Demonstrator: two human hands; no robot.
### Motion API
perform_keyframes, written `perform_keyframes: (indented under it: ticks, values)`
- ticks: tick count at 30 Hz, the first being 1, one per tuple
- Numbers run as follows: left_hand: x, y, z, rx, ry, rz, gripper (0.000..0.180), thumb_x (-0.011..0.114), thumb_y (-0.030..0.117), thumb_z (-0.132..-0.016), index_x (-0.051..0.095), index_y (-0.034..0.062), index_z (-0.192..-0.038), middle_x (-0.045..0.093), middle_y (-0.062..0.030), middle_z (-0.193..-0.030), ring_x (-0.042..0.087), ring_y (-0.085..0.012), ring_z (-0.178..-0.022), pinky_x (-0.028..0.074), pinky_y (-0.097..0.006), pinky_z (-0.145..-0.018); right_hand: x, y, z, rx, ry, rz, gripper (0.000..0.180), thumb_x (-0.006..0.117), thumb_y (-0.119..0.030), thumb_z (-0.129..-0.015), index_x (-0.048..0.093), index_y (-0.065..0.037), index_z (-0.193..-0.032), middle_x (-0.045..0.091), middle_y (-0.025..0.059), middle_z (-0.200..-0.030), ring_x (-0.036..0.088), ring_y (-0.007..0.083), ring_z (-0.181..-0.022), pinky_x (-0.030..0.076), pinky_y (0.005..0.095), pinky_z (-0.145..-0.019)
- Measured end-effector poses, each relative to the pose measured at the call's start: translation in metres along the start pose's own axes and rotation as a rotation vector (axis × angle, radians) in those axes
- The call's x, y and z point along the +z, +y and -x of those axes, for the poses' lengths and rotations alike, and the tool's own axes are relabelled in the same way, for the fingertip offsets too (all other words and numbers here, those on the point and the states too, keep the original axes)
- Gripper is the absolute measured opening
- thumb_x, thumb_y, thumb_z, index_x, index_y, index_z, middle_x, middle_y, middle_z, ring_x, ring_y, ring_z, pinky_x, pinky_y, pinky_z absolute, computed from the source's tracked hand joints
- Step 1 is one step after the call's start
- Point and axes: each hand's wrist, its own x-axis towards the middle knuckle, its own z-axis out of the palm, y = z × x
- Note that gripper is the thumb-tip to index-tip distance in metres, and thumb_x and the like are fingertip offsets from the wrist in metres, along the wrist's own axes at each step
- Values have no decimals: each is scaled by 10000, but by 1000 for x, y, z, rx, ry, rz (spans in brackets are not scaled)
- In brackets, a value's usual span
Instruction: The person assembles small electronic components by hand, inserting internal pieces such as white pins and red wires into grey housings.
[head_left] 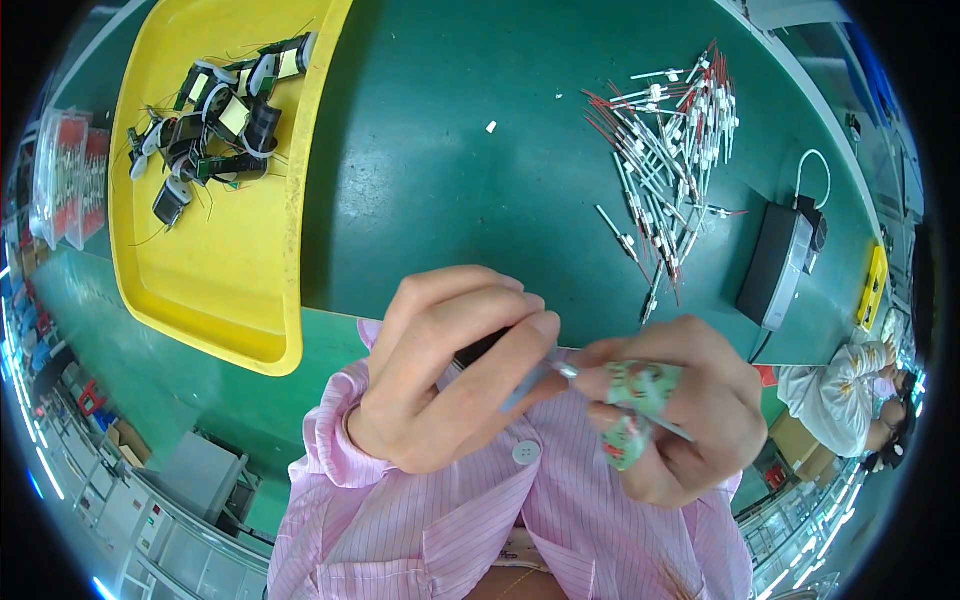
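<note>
Both hands are close together at the front edge of the green bench (450, 150), in front of the pink shirt (470, 500). L hand (445, 370) has fingers curled round a small dark piece (482, 347), mostly hidden, w/ a grey-blue strip (522, 388) showing below the fingers. R hand (695, 400), w/ green patterned tape (645, 388) on its fingers, pinches a slim pale rod (672, 428); its long axis seems to slant from lower R up-L, toward the L fingertips. So the dark piece lies just L of the R fingertips, L hand nearest; contact b/w rod & piece: can't tell, blurred. Yellow tray (299, 250) w/ dark modules (235, 118) is up-L; pile of red-and-white leads (680, 150) is up-R, nearer the R hand. Re writing: clear packs (62, 180) far L have red print or contents, too small to read; cream patches on modules, no legible txt.
</note>
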Motion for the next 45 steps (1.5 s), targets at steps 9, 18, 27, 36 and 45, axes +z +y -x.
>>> perform_keyframes:
  ticks: [9,18,27,36,45]
  values:
    - [-5,-3,0,-95,-75,75,521,789,80,-639,570,-80,-1083,561,-222,-1099,581,-296,-860,477,-341,-679,-10,4,0,-4,-79,337,291,631,98,-522,651,55,-809,588,114,-665,547,193,-482,411,263,-401]
    - [-5,-4,4,-143,-53,118,458,739,-43,-578,607,-33,-1016,577,-199,-1028,592,-271,-767,494,-339,-613,-7,7,-3,-176,-163,320,282,686,22,-521,607,72,-787,476,83,-618,460,193,-459,341,295,-396]
    - [-12,-1,1,-379,-96,403,455,730,-2,-714,586,-52,-1142,607,-166,-959,622,-235,-800,501,-311,-677,-12,19,-11,-95,-246,376,249,669,-8,-537,575,-6,-768,455,56,-615,446,215,-474,352,321,-419]
    - [2,-4,11,-254,22,325,407,721,-65,-675,582,-76,-1058,601,-156,-820,564,-252,-665,444,-337,-569,10,19,0,-140,-228,428,242,651,10,-531,569,14,-758,432,62,-587,434,206,-456,335,325,-403]
    - [-7,-5,9,-327,24,485,296,706,81,-809,600,-79,-1035,623,-140,-835,547,-201,-665,422,-311,-604,9,28,-8,-226,-236,269,204,622,53,-542,558,20,-733,470,75,-587,431,208,-413,328,320,-378]
